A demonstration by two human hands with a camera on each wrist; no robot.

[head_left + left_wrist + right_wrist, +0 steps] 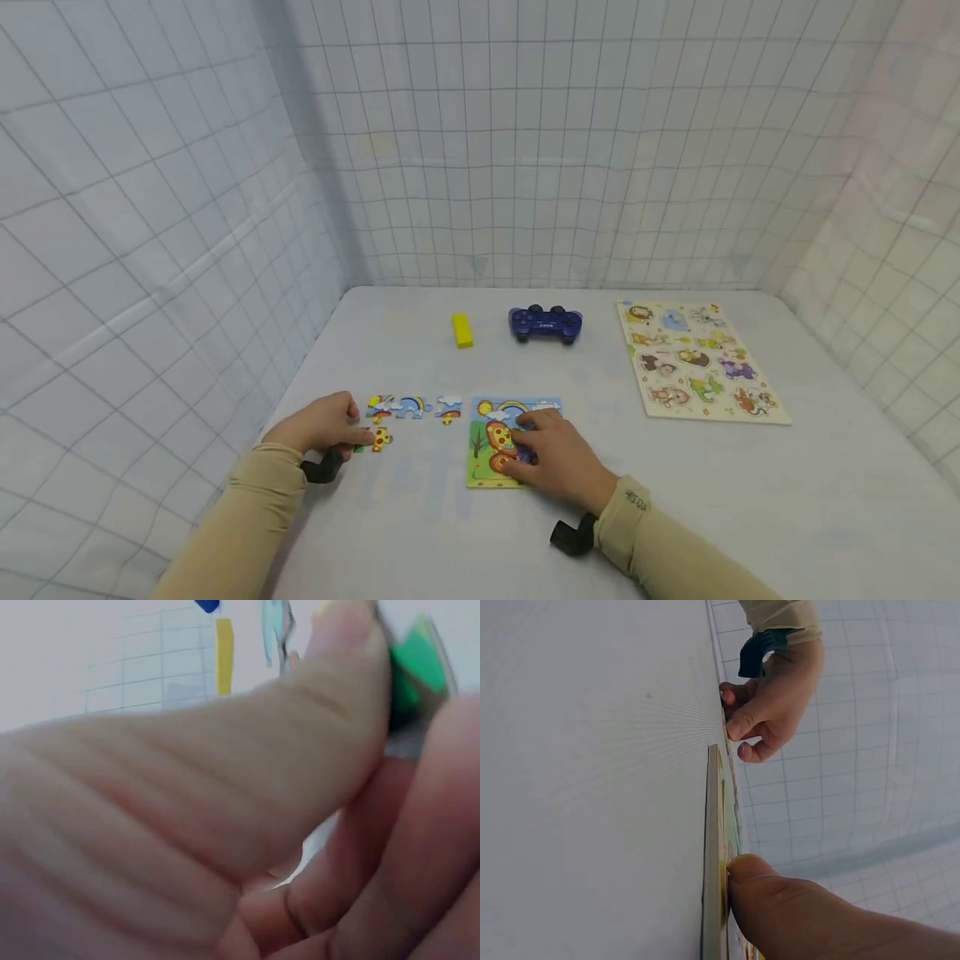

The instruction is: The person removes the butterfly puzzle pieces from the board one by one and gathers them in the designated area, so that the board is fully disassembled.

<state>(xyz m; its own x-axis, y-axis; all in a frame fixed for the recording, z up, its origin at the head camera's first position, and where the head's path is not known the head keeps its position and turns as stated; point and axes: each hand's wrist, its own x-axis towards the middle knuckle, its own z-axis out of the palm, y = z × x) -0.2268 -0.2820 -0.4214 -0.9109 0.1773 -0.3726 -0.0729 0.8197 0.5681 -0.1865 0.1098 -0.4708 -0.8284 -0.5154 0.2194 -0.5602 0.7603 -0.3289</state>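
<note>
My left hand [322, 427] is at the left of the table, its thumb and fingers pinching a jigsaw piece with a green patch [418, 667]. Beside its thumb tip shows a yellow piece with red spots [382, 438]. Just beyond lie a sun piece [381, 405], a rainbow piece [412, 407] and a cloud piece [448, 403]. The right hand [561, 458] rests over the right part of a butterfly jigsaw board [480, 477], covering much of it. Its thumb [761, 889] touches the board's face, close to the near edge; the fingertips touch the picture farther up.
Behind the jigsaw lie a yellow block [462, 331] and a dark blue game controller [546, 324]. An animal picture board [701, 362] is at the right. Grid-patterned white cloth walls [540, 167] stand at the back and both sides of the white table [420, 533].
</note>
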